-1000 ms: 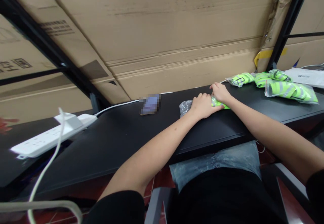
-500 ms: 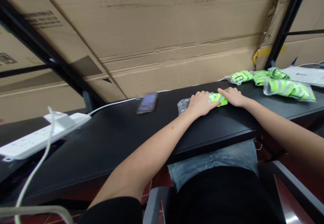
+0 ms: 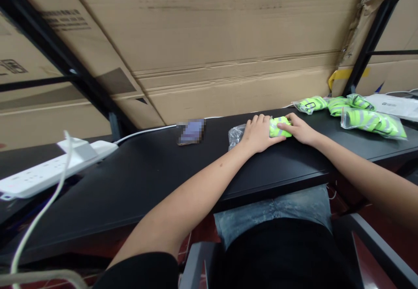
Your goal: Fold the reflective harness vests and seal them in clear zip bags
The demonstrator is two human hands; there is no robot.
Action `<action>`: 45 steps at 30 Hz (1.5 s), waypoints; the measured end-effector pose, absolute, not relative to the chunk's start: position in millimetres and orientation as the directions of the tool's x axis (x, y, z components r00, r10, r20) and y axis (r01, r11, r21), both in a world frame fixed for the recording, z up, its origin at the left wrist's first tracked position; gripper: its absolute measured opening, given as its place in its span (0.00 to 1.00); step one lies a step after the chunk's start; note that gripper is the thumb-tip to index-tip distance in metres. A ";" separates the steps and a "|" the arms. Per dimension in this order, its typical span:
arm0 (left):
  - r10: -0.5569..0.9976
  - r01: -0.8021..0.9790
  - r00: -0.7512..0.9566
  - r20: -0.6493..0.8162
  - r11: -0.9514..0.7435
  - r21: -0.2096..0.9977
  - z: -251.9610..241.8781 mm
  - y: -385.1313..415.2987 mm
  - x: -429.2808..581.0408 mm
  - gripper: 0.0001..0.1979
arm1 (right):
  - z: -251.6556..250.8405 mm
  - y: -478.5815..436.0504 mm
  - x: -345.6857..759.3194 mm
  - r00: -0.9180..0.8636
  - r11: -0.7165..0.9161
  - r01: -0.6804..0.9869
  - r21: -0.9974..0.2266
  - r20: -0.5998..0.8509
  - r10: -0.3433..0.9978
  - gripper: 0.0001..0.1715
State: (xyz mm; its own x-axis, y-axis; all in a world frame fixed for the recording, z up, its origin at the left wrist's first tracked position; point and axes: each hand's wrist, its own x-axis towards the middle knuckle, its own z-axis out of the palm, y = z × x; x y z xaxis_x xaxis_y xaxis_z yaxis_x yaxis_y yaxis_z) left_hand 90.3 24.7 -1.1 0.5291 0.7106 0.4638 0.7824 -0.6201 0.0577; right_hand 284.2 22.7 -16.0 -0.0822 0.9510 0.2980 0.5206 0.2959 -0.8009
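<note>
On the black table (image 3: 156, 171) lies a clear plastic bag (image 3: 237, 135) with a folded neon-green reflective band (image 3: 279, 127) at its mouth. My left hand (image 3: 257, 133) rests flat on the bag, fingers together, pressing it down. My right hand (image 3: 298, 128) grips the green band from the right, fingers curled on it. The part of the bag under my left hand is hidden.
Several bagged neon-green bands (image 3: 372, 121) lie at the far right beside a white packet (image 3: 396, 105). A phone (image 3: 191, 132) lies left of the bag. A white power strip (image 3: 48, 167) with a cable sits at the left. Cardboard boxes (image 3: 212, 40) and a black frame stand behind.
My right hand shifted from the band's far side to its right end and pushed it leftward toward the bag. My left hand stayed on the bag.
</note>
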 end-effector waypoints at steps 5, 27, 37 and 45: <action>0.651 0.746 0.542 0.531 -0.663 0.051 2.3 26.3 84.9 0.50 | -4.2 9.3 257.4 -0.013 0.334 0.286 -0.898 0.344 0.939 0.30; 0.478 0.635 0.693 0.540 -0.760 -0.141 10.7 22.4 84.8 0.25 | 3.3 6.0 238.2 0.090 0.354 0.272 -0.895 0.390 0.917 0.07; 0.467 0.493 0.650 0.600 -0.860 0.136 29.7 44.1 51.6 0.28 | 22.8 11.4 240.9 -0.350 0.476 0.141 -0.868 0.406 0.844 0.22; 0.579 0.175 0.509 0.637 -0.794 0.583 69.4 35.6 28.3 0.30 | 70.2 17.7 250.6 -0.606 0.833 0.525 -0.175 0.611 0.510 0.15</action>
State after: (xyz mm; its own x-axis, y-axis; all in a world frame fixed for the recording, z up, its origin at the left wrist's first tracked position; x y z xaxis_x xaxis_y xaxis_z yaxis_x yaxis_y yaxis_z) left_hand 28.3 35.6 69.4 0.5088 0.5795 0.6366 0.1751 -0.7937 0.5825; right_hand 250.6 17.7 70.2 -0.6060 0.5097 0.6107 0.5245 0.8332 -0.1749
